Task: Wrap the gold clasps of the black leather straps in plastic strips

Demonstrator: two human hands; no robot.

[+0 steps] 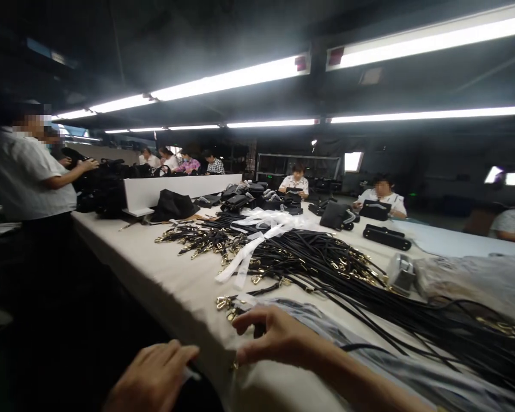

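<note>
At the bottom, beyond the table's near edge, my left hand (152, 375) is closed, with its fingers bent over and pressed together. Dark material and a small pale bit show beside its fingertips; what it grips is hidden. Over the table edge my right hand (272, 337) is curved, thumb and fingers apart, with nothing seen between them. Close to its thumb tip is a small gold clasp (234, 364). Just past the fingers lie gold snap hooks (223, 303) on black strap ends. A large heap of black straps (309, 252) with gold hardware spreads beyond.
White strips (251, 252) lie across the straps. Clear plastic sheeting (476, 280) and a metal block (401, 273) are at the right. Black bags (335, 216) and a white divider (175, 191) stand farther back. A person (34, 166) stands left; several others sit around the table.
</note>
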